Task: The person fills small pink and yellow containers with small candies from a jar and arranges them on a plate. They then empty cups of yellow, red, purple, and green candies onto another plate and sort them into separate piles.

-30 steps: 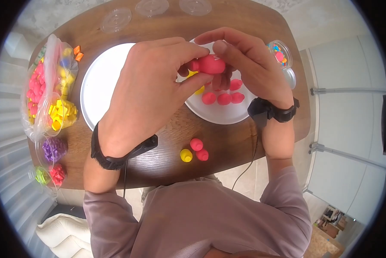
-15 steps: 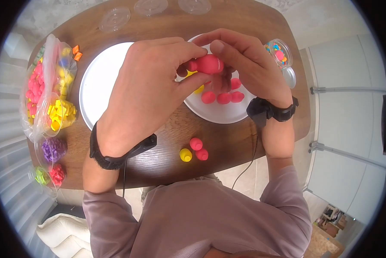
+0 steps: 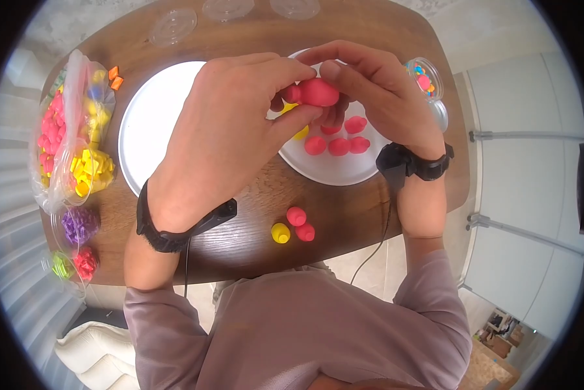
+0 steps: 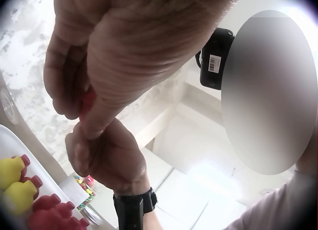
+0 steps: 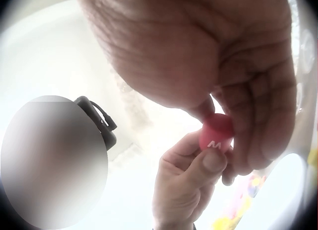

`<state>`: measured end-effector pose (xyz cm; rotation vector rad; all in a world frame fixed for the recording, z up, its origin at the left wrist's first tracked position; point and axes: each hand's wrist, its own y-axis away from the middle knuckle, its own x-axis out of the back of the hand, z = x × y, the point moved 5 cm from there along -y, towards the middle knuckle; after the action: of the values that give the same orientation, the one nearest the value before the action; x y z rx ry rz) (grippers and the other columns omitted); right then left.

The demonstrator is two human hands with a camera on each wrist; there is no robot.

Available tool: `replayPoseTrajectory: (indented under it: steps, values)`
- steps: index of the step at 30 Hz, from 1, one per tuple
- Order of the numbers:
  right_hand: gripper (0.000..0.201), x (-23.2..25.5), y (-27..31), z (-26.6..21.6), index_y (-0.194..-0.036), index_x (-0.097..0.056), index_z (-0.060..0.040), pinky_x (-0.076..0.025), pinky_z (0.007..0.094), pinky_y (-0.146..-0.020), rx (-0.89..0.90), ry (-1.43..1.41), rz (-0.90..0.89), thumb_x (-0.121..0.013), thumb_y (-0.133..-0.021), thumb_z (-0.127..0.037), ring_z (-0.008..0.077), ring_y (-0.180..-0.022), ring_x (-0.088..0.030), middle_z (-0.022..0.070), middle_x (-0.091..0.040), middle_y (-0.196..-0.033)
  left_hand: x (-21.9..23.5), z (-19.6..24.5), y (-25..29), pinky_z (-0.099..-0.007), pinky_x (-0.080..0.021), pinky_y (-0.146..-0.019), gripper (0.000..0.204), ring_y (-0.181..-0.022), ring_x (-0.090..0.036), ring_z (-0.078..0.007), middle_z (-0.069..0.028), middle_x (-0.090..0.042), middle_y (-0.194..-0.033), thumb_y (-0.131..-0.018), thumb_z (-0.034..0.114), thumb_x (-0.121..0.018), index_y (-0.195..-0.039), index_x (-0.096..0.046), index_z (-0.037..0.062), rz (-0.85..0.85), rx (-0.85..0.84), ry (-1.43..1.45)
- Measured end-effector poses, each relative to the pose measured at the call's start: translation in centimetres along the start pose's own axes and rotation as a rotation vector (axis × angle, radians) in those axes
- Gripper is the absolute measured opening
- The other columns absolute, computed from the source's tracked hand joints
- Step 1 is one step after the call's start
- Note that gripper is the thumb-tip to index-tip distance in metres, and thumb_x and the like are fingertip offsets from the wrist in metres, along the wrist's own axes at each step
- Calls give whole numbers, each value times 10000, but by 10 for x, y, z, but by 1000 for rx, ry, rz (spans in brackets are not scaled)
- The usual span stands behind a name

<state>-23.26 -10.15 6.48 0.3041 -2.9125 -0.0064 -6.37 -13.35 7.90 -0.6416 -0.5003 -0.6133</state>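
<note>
Above the right-hand white plate [image 3: 331,175], both hands hold one pink bulb-shaped piece [image 3: 319,92] with a narrow neck. My left hand [image 3: 230,117] pinches it at the neck end between thumb and fingers. The thumb and fingers of my right hand [image 3: 386,101] are at its round end. A white zigzag mark shows on the pink piece [image 5: 217,130] in the right wrist view. Several similar pink pieces [image 3: 338,146] and yellow pieces [image 3: 300,132] lie on that plate, partly hidden by the hands.
A second white plate [image 3: 152,130] lies left. Near the front edge are a yellow piece [image 3: 280,233] and two pink ones [image 3: 296,216]. A plastic bag [image 3: 76,84] of pieces and purple crinkled material [image 3: 79,225] sit far left; a jar [image 3: 428,75] of coloured bits stands right.
The pink piece has turned between the fingers, so its white mark has gone out of the head view. Both hands have stayed in nearly the same place.
</note>
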Motion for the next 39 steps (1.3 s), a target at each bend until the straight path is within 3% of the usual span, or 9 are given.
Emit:
replayPoseTrajectory:
  steps: [3,5,6,8,11,29,39]
  values:
    - [312,3,0,0,-1230,-622,19,-523,236,-636,-55,8,23,-548,-1067,-236,101,-743,-681,45,-726,-882,0,-4,-1,-263,-508,-652,288,-722,-642,-146,-73,-725,-861,-799,42,-787,-1081,-732,28,-7,40,16]
    - [319,7,-1,5,-1235,-623,19,-525,243,-652,-24,57,44,-568,-1056,-240,100,-756,-677,50,-728,-878,-1,-12,1,-326,-528,-686,234,-760,-671,-240,-104,-722,-894,-822,50,-744,-1051,-711,14,-56,63,-77]
    - [329,10,-2,6,-1241,-623,19,-527,251,-667,10,107,66,-588,-1046,-244,98,-769,-672,54,-731,-874,-2,-16,1,-326,-528,-686,234,-760,-671,-240,-104,-722,-894,-822,50,-744,-1051,-711,14,-58,62,-77]
    - [337,13,-1,7,-1246,-624,17,-523,254,-678,4,156,66,-615,-1029,-242,98,-777,-667,57,-733,-866,-8,-23,3,-406,-531,-754,193,-849,-673,-345,-140,-713,-939,-835,51,-701,-1021,-680,5,-114,48,-337]
    - [350,15,-1,12,-1246,-629,9,-512,258,-685,8,225,75,-661,-999,-237,99,-777,-656,62,-736,-852,-13,-32,5,-454,-513,-802,171,-911,-652,-391,-157,-699,-966,-834,43,-679,-999,-657,4,-193,122,-382]
    - [317,14,1,11,-1198,-653,8,-493,252,-668,36,304,39,-695,-956,-193,85,-728,-651,58,-723,-813,-47,-52,9,-449,-511,-797,178,-913,-646,-381,-175,-659,-967,-887,70,-649,-1034,-685,-24,-288,146,-399]
    - [301,15,6,5,-1203,-657,3,-478,227,-636,44,314,69,-696,-952,-159,72,-708,-635,38,-725,-854,-35,-49,8,-445,-519,-807,249,-919,-659,-374,-177,-674,-975,-891,79,-645,-1115,-678,-26,-232,131,-405]
